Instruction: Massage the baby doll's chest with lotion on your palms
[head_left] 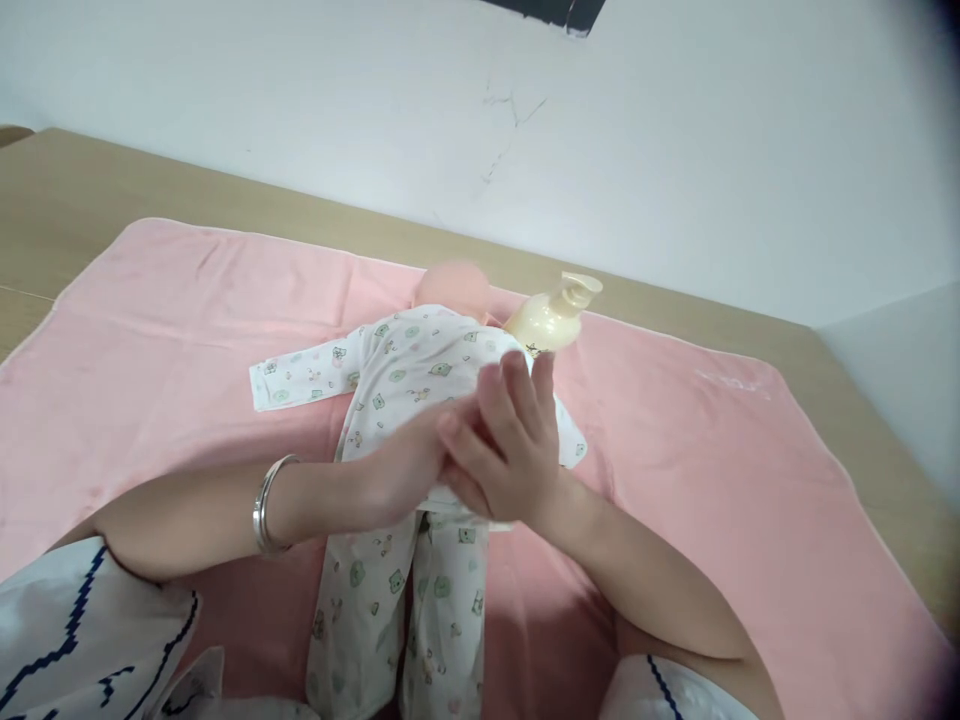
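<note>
My left hand (409, 455), with a silver bangle at the wrist, presses against my right hand (514, 440) in the middle of the view. The left one is blurred and its fingers are mostly hidden behind the right. Fingers of my right hand are stretched out and apart, with no object visible in them. Beneath both hands lies a doll (454, 285) with a pinkish head, dressed in a white printed top (409, 365) and matching trousers (446, 600). Just beyond my right hand is a cream-coloured pump bottle (551, 315), its lower part hidden.
A pink mat (712, 500) with a pale edge is spread under the doll. It covers much of a wooden table (97, 190), which meets a white wall (337, 110) at the back. The wall has cracks and a dark panel (562, 12) at the top.
</note>
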